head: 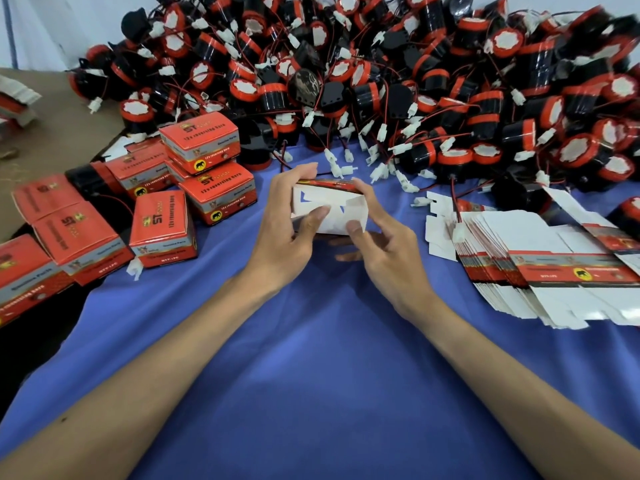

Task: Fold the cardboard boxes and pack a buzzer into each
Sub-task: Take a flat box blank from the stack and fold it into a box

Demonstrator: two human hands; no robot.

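Observation:
Both hands hold one small cardboard box point(329, 206) above the blue cloth, its white flapped end turned toward me. My left hand point(287, 223) grips its left side, thumb on the white flaps. My right hand point(381, 237) holds the right side, thumb pressing a loose white flap. A big heap of black-and-red buzzers point(381, 81) with red wires and white plugs fills the back. A fanned stack of flat unfolded boxes point(554, 271) lies at the right.
Several closed red boxes point(162, 223) are piled at the left, some stacked. The blue cloth point(329, 375) covers the table in front of me. Brown cardboard point(52, 109) lies at the far left behind the boxes.

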